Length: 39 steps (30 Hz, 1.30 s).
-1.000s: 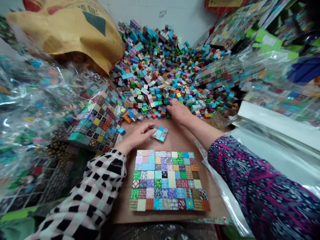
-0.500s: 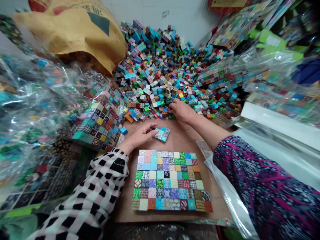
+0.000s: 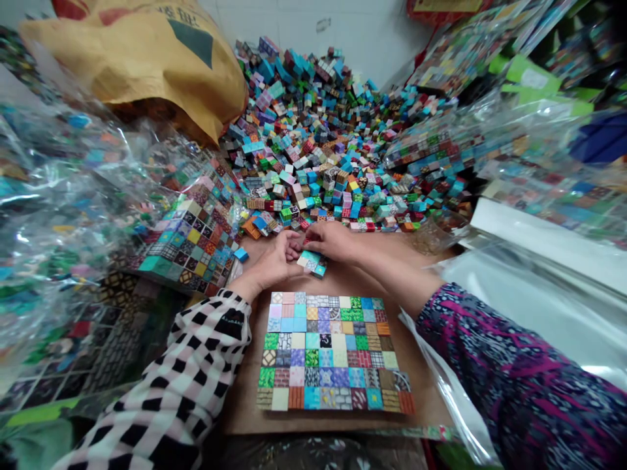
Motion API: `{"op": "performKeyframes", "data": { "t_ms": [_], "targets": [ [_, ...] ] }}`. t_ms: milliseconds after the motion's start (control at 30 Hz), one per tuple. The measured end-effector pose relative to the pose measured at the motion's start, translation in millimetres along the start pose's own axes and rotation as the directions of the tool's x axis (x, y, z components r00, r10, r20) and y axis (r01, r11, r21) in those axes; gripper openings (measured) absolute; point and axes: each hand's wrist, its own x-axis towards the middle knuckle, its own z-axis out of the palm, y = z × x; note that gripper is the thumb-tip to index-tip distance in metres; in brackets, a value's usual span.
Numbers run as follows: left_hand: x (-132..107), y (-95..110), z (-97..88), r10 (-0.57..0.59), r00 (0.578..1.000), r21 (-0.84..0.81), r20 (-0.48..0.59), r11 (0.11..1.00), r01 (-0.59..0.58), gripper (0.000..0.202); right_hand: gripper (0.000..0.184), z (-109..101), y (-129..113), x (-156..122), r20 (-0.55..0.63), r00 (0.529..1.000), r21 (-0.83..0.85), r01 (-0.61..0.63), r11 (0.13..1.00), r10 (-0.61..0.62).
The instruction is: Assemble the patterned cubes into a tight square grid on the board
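My left hand (image 3: 280, 258) is closed at the left side of a small cluster of patterned cubes (image 3: 314, 264), its thumb against the edge and its fingers curled behind. The cluster is mostly light blue and grey. From the right, my right hand (image 3: 333, 241) reaches over the far edge of this cluster, fingertips pinched on a small reddish cube (image 3: 307, 241) that is mostly hidden. Nearer to me lies a flat rectangular array of printed cubes (image 3: 328, 352), packed in rows, with neither hand touching it.
Behind my hands rises a big heap of loose cubes (image 3: 313, 150). A yellow sack (image 3: 142, 59) and plastic-wrapped cube packs (image 3: 189, 241) crowd the left. Clear plastic bags (image 3: 441, 140) and a white tray (image 3: 548, 241) are on the right. Brown board (image 3: 240, 411) lies underneath.
My right hand has come back from the heap to the small cluster, bringing a reddish cube. My left hand stays beside the cluster, its fingers more curled. The large array has not moved.
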Motion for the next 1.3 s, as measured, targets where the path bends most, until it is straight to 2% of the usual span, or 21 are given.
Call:
{"op": "performKeyframes", "data": {
  "t_ms": [67, 167, 267, 333, 400, 500, 567, 700, 900, 1100, 1300],
  "targets": [
    [0, 0, 0.9, -0.036, 0.999, -0.027, -0.025, 0.999, 0.036, 0.084, 0.013, -1, 1, 0, 0.050, 0.998, 0.026, 0.037, 0.999, -0.039],
    [0, 4, -0.2, -0.044, 0.999, -0.034, 0.006, 0.998, 0.044, 0.080, 0.016, -6, 5, -1, 0.080, 0.992, 0.057, 0.089, 0.994, -0.093],
    [-1, 10, -2.9, -0.011, 0.999, 0.012, 0.048, 1.000, 0.010, 0.073, 0.021, -13, 9, -5, 0.029, 0.998, 0.027, 0.058, 0.998, -0.059],
    [-1, 13, -4.6, 0.016, 0.998, 0.051, 0.062, 0.998, -0.019, 0.069, 0.025, -17, 9, -9, 0.040, 0.998, 0.018, 0.042, 0.999, -0.043],
    [-2, 15, -5.9, 0.033, 0.997, 0.077, 0.071, 0.996, -0.039, 0.064, 0.040, -20, 8, -16, 0.088, 0.996, 0.011, 0.006, 1.000, -0.007],
    [-3, 15, -7.1, 0.043, 0.997, 0.110, 0.070, 0.993, -0.051, 0.059, 0.075, -19, 3, -27, 0.180, 0.983, -0.014, -0.030, 0.999, 0.032],
    [-3, 15, -7.5, 0.044, 0.997, 0.125, 0.062, 0.991, -0.051, 0.059, 0.083, -14, -2, -34, 0.211, 0.977, -0.021, -0.022, 1.000, 0.026],
    [-2, 13, -7.8, 0.040, 0.998, 0.137, 0.057, 0.989, -0.047, 0.058, 0.078, -5, -8, -39, 0.190, 0.981, -0.043, -0.026, 0.999, 0.034],
    [-2, 12, -6.7, 0.040, 0.998, 0.143, 0.041, 0.989, -0.046, 0.053, 0.065, -4, -9, -39, 0.192, 0.981, -0.075, -0.025, 0.997, 0.040],
    [0, 6, -5.0, 0.045, 0.998, 0.082, 0.042, 0.995, -0.048, 0.055, 0.057, 12, -10, -40, 0.074, 0.993, -0.078, -0.087, 0.993, 0.093],
    [-2, 10, -8.3, 0.057, 0.995, 0.078, 0.079, 0.995, -0.063, 0.055, 0.057, 16, -8, -45, 0.017, 0.998, -0.020, -0.054, 0.998, 0.054]
  ]
}}
